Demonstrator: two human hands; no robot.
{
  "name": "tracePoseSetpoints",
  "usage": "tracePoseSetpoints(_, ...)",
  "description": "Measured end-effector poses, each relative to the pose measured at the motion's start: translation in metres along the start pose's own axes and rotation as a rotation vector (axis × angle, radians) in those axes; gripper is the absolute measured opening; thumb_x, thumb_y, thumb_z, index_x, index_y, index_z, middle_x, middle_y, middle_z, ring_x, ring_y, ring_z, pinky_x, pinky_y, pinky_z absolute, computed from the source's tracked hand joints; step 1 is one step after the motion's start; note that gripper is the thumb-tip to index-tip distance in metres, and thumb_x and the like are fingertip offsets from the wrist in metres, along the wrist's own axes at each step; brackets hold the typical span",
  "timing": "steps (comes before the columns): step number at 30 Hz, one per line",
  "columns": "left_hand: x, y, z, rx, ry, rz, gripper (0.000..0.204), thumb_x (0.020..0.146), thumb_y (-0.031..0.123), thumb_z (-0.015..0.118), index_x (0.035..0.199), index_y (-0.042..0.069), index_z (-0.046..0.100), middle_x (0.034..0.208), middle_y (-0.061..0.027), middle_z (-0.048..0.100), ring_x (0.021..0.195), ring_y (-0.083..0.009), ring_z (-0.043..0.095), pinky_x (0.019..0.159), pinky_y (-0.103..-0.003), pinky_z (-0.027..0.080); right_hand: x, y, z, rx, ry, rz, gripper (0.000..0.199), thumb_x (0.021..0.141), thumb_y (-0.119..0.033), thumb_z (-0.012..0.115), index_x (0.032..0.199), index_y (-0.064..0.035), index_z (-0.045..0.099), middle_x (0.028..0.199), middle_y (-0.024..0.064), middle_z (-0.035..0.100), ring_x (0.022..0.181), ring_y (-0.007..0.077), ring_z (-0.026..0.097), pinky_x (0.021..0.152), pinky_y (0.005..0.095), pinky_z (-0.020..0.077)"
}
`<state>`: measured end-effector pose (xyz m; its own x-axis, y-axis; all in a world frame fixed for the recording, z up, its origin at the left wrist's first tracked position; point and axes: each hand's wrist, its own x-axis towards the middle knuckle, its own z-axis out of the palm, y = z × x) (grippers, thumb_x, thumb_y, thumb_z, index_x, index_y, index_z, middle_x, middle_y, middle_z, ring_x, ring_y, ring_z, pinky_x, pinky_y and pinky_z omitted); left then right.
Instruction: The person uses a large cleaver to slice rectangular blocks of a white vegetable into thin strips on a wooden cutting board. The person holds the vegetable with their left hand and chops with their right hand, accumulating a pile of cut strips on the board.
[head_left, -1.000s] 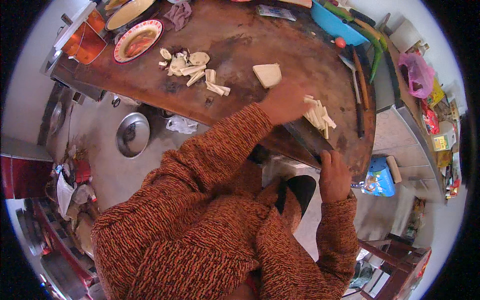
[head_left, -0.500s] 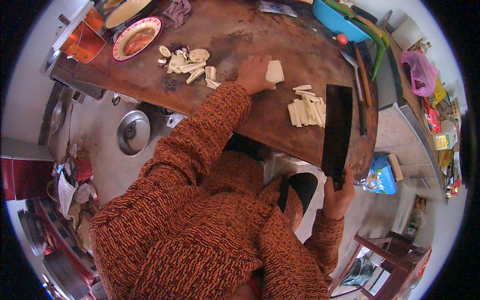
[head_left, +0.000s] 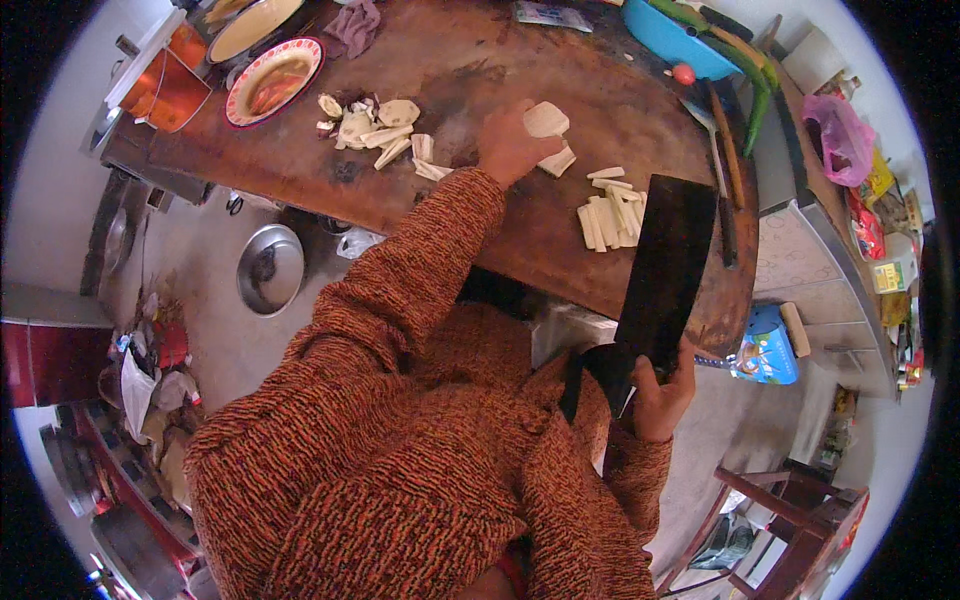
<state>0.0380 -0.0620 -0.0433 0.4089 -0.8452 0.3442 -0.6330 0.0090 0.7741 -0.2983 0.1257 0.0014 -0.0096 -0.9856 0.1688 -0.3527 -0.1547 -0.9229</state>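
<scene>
At the middle of the wooden table (head_left: 430,100), my left hand (head_left: 505,140) grips a pale, roundish vegetable slice (head_left: 546,119) between thumb and fingers. Just below it, more flat pale pieces (head_left: 557,161) lie on the wood. My right hand (head_left: 665,395) is wrapped round the handle of a cleaver (head_left: 668,265), whose broad dark blade points up over the table's front right edge. Left of the blade is a stack of pale cut sticks (head_left: 610,215), partly hidden by it. Thick slices and offcuts (head_left: 375,125) lie heaped to the left of my left hand.
A red-rimmed dish (head_left: 275,82) and an orange bucket (head_left: 172,85) stand at the far left. A blue basin (head_left: 680,45) with long green vegetables (head_left: 755,90) is far right, beside a long-handled spatula (head_left: 718,170). A metal bowl (head_left: 270,270) lies on the floor.
My left hand has raised a slice slightly, showing more flat pieces under it. The cleaver has shifted left at its handle and tilted, its tip leaning right.
</scene>
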Motion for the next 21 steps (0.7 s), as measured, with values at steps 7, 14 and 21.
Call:
tracePoseSetpoints(7,-0.01,0.017,0.012,0.347,-0.022,0.071,0.075,0.06,0.051,0.08,0.119,0.007,0.062,0.11,-0.019,0.063,0.103,-0.0382,0.058,0.092,-0.047,0.047,-0.006,-0.007,0.0,0.096,-0.019,0.112,0.049,0.079,0.005,0.061,0.127,0.0065,0.051,0.114,0.0138,0.062,0.104,0.022,0.058,0.095,0.0337,0.0444)
tracePoseSetpoints(14,-0.006,0.0,-0.013,0.433,0.175,0.004,0.077,0.061,0.04,0.081,0.127,0.01,0.055,0.122,-0.0208,0.053,0.114,-0.0381,0.046,0.099,-0.05,0.038,-0.009,-0.007,0.004,0.084,-0.072,0.177,0.047,0.08,0.005,0.061,0.126,0.0045,0.052,0.116,0.0116,0.06,0.105,0.0218,0.057,0.094,0.0331,0.0443)
tracePoseSetpoints(21,-0.005,-0.002,-0.002,0.592,-0.099,0.542,0.07,0.064,0.026,0.077,0.129,0.015,0.052,0.13,-0.0085,0.05,0.126,-0.0293,0.042,0.102,-0.056,0.031,-0.01,-0.004,0.012,0.187,-0.094,0.151,0.048,0.08,0.004,0.061,0.127,0.0036,0.051,0.117,0.0102,0.059,0.105,0.0211,0.057,0.094,0.0325,0.0449)
